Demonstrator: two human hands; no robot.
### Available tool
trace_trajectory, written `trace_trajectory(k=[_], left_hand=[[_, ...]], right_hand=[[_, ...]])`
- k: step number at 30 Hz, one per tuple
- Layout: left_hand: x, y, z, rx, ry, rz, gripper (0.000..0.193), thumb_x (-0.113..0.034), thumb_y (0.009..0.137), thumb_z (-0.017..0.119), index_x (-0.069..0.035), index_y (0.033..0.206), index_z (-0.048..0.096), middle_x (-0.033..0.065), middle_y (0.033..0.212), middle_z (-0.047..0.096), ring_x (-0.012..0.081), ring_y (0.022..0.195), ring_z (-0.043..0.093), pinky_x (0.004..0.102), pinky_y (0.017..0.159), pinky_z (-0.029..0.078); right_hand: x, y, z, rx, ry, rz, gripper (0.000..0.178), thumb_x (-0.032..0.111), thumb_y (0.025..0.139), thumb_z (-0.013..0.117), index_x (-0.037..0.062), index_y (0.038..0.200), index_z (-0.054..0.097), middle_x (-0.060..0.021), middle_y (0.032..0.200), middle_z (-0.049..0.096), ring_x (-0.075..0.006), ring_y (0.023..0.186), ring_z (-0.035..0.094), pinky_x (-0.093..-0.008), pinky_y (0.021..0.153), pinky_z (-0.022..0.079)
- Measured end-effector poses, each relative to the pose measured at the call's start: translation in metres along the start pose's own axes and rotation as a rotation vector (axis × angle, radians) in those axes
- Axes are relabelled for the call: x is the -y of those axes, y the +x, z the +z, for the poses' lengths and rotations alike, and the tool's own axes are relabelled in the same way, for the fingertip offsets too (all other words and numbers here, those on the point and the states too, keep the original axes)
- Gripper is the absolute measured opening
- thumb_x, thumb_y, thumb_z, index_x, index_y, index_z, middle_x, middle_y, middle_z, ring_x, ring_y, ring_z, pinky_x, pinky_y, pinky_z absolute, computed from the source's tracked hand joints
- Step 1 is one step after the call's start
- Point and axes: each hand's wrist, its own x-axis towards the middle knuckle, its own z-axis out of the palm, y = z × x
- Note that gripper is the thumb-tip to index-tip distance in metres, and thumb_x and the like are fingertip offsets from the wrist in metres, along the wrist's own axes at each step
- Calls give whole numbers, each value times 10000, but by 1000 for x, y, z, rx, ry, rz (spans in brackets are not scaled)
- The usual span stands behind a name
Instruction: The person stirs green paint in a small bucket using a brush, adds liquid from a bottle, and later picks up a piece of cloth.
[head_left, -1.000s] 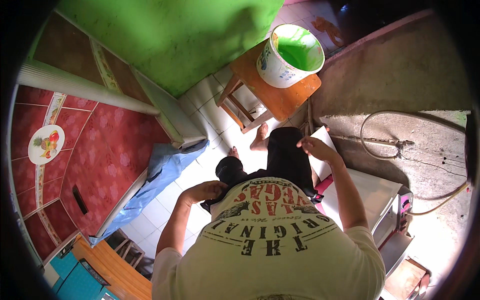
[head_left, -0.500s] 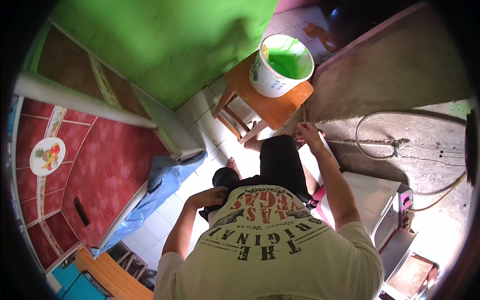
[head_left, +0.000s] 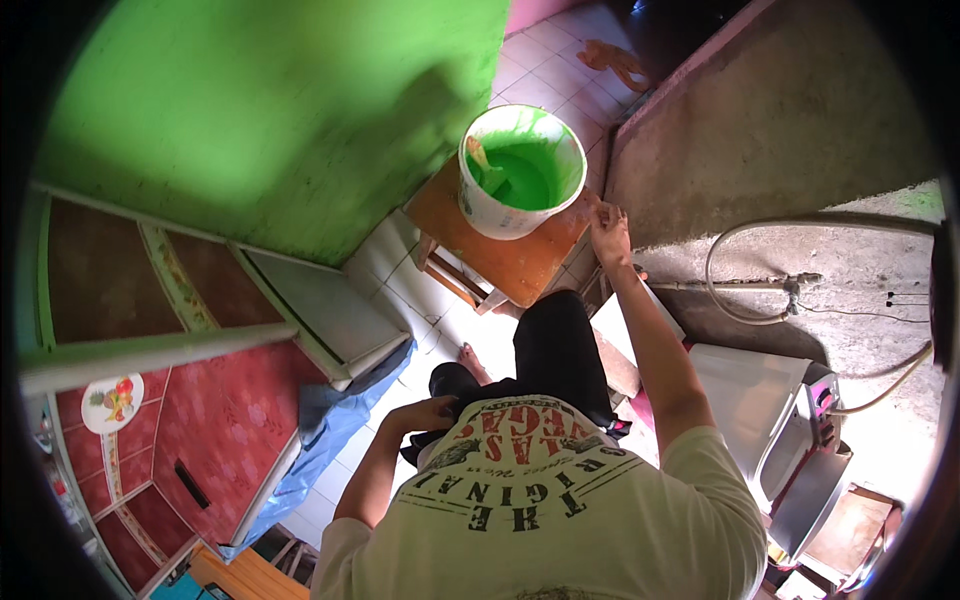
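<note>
A white bucket (head_left: 480,205) of bright green paint stands on an orange-brown wooden stool (head_left: 515,265) in front of me. A brush with a wooden handle (head_left: 478,153) leans inside the bucket, its lower end in the paint. My right hand (head_left: 611,238) is reaching forward beside the stool's right edge, its fingers slightly bent and apart, with nothing visible in them. Whether the fingertips touch the stool, I cannot tell. My left hand (head_left: 428,414) rests against my dark-clothed left leg, fingers stretched out and holding nothing.
A green-painted wall (head_left: 270,120) rises ahead on the left. Left of me stands a red floral cabinet (head_left: 225,430) with a blue cloth (head_left: 330,430) hanging from its corner. At right are a bare cement wall (head_left: 770,140), a hose (head_left: 715,270) and a white appliance (head_left: 745,395).
My right hand has moved forward, up to the stool's right edge. The view has shifted, so the bucket and stool appear lower and further left, and the brush now shows.
</note>
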Motion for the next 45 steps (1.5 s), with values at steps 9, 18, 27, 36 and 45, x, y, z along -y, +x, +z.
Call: trace_trajectory(k=[9, 18, 27, 36, 45], left_hand=[[-71, 62, -143, -1028, 259, -50, 304, -261, 987, 604, 4, 1135, 599, 259, 906, 676, 465, 879, 652, 504, 764, 514], [-178, 141, -251, -1320, 289, 70, 498, -444, 1061, 378, -65, 1024, 699, 222, 835, 696, 434, 808, 672, 500, 732, 519], [-226, 142, -241, -1412, 508, -205, 477, -414, 1046, 449, -87, 760, 646, 166, 661, 643, 402, 587, 635, 492, 561, 490], [-224, 146, -246, -1464, 503, -162, 437, -406, 1029, 485, -100, 750, 625, 148, 648, 636, 388, 578, 629, 481, 539, 480], [-229, 142, -247, -1407, 483, -230, 414, -413, 1015, 500, -113, 771, 648, 124, 698, 673, 368, 620, 655, 480, 568, 496]], right_hand=[[-37, 79, 33, 213, -333, -276, 397, 227, 963, 569, 15, 1298, 568, -219, 1079, 647, -397, 967, 662, -477, 854, 565], [-38, 99, 62, 426, -357, -407, 321, 230, 993, 532, 11, 1217, 606, -161, 754, 667, -361, 667, 686, -459, 556, 555], [4, 97, 37, 344, 3, 33, 537, 370, 1082, 419, 39, 718, 635, -206, 657, 602, -425, 639, 616, -505, 592, 471], [-10, 95, 45, 368, -101, 41, 374, 326, 1059, 487, 44, 886, 662, -199, 778, 652, -398, 679, 640, -486, 632, 512], [151, 144, -109, 994, 610, 283, 385, 242, 1022, 565, 20, 1335, 538, -110, 1043, 626, -176, 868, 634, -323, 759, 523]])
